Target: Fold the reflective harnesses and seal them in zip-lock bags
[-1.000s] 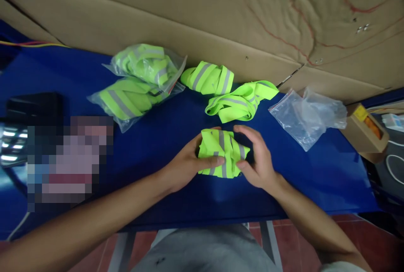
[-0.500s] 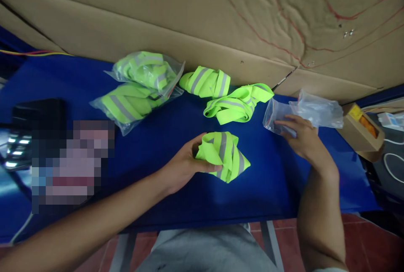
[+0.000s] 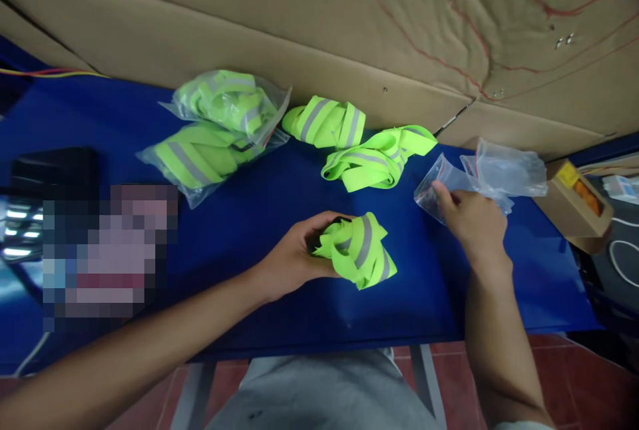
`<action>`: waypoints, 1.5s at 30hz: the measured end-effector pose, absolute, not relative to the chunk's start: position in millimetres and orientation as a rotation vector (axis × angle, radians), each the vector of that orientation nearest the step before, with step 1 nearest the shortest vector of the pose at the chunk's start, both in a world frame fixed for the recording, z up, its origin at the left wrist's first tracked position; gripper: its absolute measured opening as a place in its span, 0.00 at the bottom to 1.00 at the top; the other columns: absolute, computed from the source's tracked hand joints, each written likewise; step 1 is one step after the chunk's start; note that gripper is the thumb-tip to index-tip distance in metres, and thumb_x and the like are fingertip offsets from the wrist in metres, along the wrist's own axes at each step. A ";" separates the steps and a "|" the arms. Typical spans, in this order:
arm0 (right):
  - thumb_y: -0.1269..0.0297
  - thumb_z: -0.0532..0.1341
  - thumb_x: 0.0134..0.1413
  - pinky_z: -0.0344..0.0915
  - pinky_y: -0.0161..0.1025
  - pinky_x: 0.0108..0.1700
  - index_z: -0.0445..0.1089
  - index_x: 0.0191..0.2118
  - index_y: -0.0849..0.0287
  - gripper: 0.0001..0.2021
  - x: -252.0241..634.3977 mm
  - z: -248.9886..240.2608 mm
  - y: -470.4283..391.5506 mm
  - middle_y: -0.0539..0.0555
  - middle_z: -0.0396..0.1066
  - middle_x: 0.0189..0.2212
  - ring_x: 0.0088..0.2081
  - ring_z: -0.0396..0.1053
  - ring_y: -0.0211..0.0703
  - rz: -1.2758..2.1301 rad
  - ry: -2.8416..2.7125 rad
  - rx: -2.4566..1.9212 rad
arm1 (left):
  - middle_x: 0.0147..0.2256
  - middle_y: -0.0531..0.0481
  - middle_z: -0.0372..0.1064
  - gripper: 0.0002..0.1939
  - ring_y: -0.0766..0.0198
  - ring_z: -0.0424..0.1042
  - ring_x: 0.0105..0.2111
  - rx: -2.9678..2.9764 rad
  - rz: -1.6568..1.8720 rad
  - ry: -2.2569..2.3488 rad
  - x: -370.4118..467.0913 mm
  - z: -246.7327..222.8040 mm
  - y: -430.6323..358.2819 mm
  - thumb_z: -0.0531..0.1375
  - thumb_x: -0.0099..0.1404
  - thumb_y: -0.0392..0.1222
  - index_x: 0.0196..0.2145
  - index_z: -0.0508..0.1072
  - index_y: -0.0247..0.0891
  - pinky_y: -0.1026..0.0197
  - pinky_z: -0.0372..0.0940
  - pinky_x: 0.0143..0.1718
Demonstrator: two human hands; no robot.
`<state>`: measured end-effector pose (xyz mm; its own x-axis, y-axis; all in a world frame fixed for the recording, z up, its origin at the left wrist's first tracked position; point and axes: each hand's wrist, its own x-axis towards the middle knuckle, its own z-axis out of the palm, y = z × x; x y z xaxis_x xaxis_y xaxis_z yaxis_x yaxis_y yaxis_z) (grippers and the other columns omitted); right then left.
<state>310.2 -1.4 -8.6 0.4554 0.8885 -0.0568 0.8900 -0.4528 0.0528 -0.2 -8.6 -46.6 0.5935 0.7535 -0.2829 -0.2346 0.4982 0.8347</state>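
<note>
My left hand (image 3: 294, 250) is closed around a bundled neon yellow-green reflective strap (image 3: 360, 253) with grey stripes, held above the blue table. At the right, my right hand (image 3: 472, 217) has its fingers curled in and its thumb out over a clear zip bag (image 3: 430, 194), gripping it; the fingertips are hidden. More clear bags (image 3: 514, 170) lie just beyond that hand. Behind my left hand rest two more strap bundles, one rolled up (image 3: 327, 122) and one looser (image 3: 372, 164).
Two packed bags, an upper one (image 3: 227, 104) and a lower one (image 3: 194, 160), lie at the back left with straps inside. A cardboard box (image 3: 574, 200) stands at the right end of the blue table (image 3: 399, 323). A cardboard wall (image 3: 249, 30) bounds the back. A blurred-out patch covers something left.
My right hand has turned over and its fingers have curled in at the clear zip bag. The strap bundle has turned slightly in my left hand.
</note>
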 end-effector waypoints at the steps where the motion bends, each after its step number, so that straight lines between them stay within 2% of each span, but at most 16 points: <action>1: 0.32 0.49 0.68 0.66 0.52 0.40 0.80 0.35 0.61 0.37 307.6 -7.6 -1.1 0.70 0.79 0.34 0.39 0.78 0.66 0.006 1.540 2.622 | 0.44 0.53 0.81 0.32 0.65 0.77 0.42 0.882 0.665 0.701 -0.5 -46.1 -8.7 0.80 0.45 0.32 0.49 0.82 0.43 0.65 0.70 0.46; 3: 0.29 0.54 0.63 0.67 0.53 0.41 0.80 0.40 0.61 0.36 301.9 -10.0 1.1 0.69 0.80 0.36 0.41 0.78 0.68 0.026 1.469 2.643 | 0.45 0.52 0.82 0.32 0.64 0.78 0.44 0.932 0.667 0.690 -1.3 -45.8 -8.9 0.80 0.47 0.32 0.50 0.82 0.44 0.64 0.70 0.48; 6: 0.37 0.62 0.61 0.68 0.50 0.41 0.77 0.47 0.57 0.26 298.7 -17.7 4.9 0.63 0.81 0.39 0.42 0.79 0.64 -0.056 1.514 2.680 | 0.46 0.52 0.82 0.32 0.63 0.79 0.45 0.948 0.658 0.686 -2.3 -46.4 -10.1 0.80 0.48 0.33 0.51 0.82 0.45 0.63 0.70 0.50; 10: 0.56 0.63 0.60 0.66 0.43 0.39 0.75 0.46 0.55 0.12 302.8 -16.7 -0.7 0.55 0.81 0.37 0.38 0.78 0.52 -0.032 1.703 2.815 | 0.46 0.51 0.82 0.31 0.61 0.79 0.45 0.950 0.653 0.677 -2.3 -47.3 -11.2 0.79 0.50 0.34 0.52 0.81 0.43 0.62 0.70 0.50; 13: 0.60 0.63 0.61 0.68 0.40 0.37 0.73 0.43 0.56 0.08 297.2 -9.0 -13.5 0.52 0.78 0.32 0.32 0.75 0.44 0.225 2.096 2.844 | 0.47 0.49 0.81 0.31 0.59 0.79 0.46 0.951 0.640 0.634 -3.1 -45.7 -10.1 0.79 0.51 0.36 0.52 0.81 0.42 0.60 0.70 0.51; 17: 0.67 0.63 0.65 0.69 0.36 0.38 0.71 0.42 0.56 0.01 273.7 -7.6 -28.5 0.51 0.77 0.33 0.33 0.75 0.39 0.261 2.917 2.191 | 0.47 0.46 0.78 0.33 0.57 0.77 0.46 0.982 0.584 0.526 -4.5 -41.2 -10.5 0.80 0.49 0.40 0.53 0.79 0.41 0.60 0.69 0.48; 19: 0.72 0.63 0.65 0.70 0.37 0.40 0.71 0.44 0.56 0.05 261.7 -12.0 -32.5 0.51 0.78 0.35 0.35 0.76 0.39 0.110 3.149 1.827 | 0.46 0.48 0.76 0.35 0.60 0.76 0.43 0.948 0.588 0.529 -3.7 -41.3 -12.4 0.80 0.48 0.39 0.52 0.76 0.42 0.61 0.69 0.44; 21: 0.74 0.63 0.65 0.71 0.38 0.41 0.72 0.46 0.56 0.07 253.7 -17.1 -34.9 0.51 0.78 0.35 0.36 0.76 0.40 -0.017 3.246 1.684 | 0.45 0.50 0.74 0.37 0.62 0.75 0.41 0.896 0.623 0.584 -1.9 -44.0 -14.5 0.81 0.46 0.37 0.52 0.72 0.44 0.63 0.68 0.42; 24: 0.73 0.64 0.65 0.72 0.40 0.40 0.73 0.51 0.57 0.11 250.0 -21.1 -38.0 0.52 0.79 0.36 0.35 0.76 0.41 -0.084 3.271 1.701 | 0.48 0.49 0.73 0.45 0.60 0.73 0.46 0.843 0.661 0.735 0.4 -49.3 -15.6 0.82 0.41 0.35 0.55 0.69 0.47 0.62 0.67 0.46; 27: 0.74 0.64 0.65 0.73 0.42 0.40 0.73 0.53 0.55 0.14 251.5 -18.8 -40.1 0.52 0.80 0.38 0.36 0.76 0.42 -0.091 3.279 1.715 | 0.53 0.48 0.74 0.58 0.54 0.73 0.53 0.756 0.633 0.818 1.1 -49.6 -13.6 0.82 0.39 0.33 0.65 0.63 0.51 0.58 0.67 0.52; 28: 0.74 0.64 0.65 0.73 0.42 0.40 0.73 0.53 0.55 0.14 252.1 -17.1 -40.4 0.52 0.80 0.38 0.36 0.76 0.42 -0.093 3.289 1.718 | 0.55 0.48 0.74 0.58 0.53 0.73 0.54 0.742 0.625 0.809 1.1 -48.6 -12.6 0.81 0.40 0.33 0.66 0.64 0.52 0.56 0.67 0.53; 31: 0.76 0.64 0.64 0.73 0.43 0.40 0.74 0.53 0.55 0.15 252.0 -11.2 -41.4 0.54 0.79 0.39 0.37 0.75 0.42 -0.131 3.324 1.707 | 0.58 0.47 0.75 0.43 0.51 0.73 0.56 0.779 0.613 0.765 1.6 -45.2 -10.2 0.80 0.42 0.33 0.57 0.76 0.44 0.54 0.67 0.57; 33: 0.76 0.64 0.64 0.73 0.43 0.41 0.74 0.53 0.56 0.15 250.0 -8.1 -42.9 0.55 0.78 0.41 0.39 0.76 0.43 -0.203 3.340 1.699 | 0.53 0.47 0.78 0.34 0.52 0.75 0.53 0.795 0.595 0.763 2.4 -44.8 -10.0 0.80 0.44 0.34 0.50 0.80 0.41 0.53 0.67 0.58; 36: 0.77 0.65 0.63 0.74 0.44 0.43 0.73 0.53 0.58 0.15 244.5 -5.4 -46.4 0.57 0.78 0.43 0.42 0.76 0.44 -0.314 3.390 1.668 | 0.44 0.50 0.80 0.32 0.56 0.77 0.46 0.767 0.605 0.787 3.7 -46.6 -11.3 0.80 0.45 0.34 0.48 0.80 0.40 0.53 0.68 0.55; 40: 0.78 0.64 0.62 0.75 0.45 0.43 0.72 0.54 0.59 0.17 236.4 -4.3 -50.0 0.57 0.79 0.42 0.43 0.78 0.46 -0.356 3.481 1.527 | 0.44 0.51 0.79 0.32 0.59 0.75 0.44 0.744 0.641 0.830 5.0 -48.1 -13.3 0.79 0.45 0.33 0.48 0.79 0.39 0.57 0.67 0.51; 45: 0.77 0.64 0.63 0.77 0.46 0.44 0.73 0.53 0.60 0.15 233.2 -4.3 -50.1 0.57 0.81 0.41 0.44 0.79 0.47 -0.178 3.461 1.399 | 0.40 0.52 0.76 0.30 0.60 0.74 0.43 0.632 0.664 0.854 7.3 -46.2 -16.1 0.80 0.47 0.39 0.47 0.76 0.38 0.59 0.66 0.47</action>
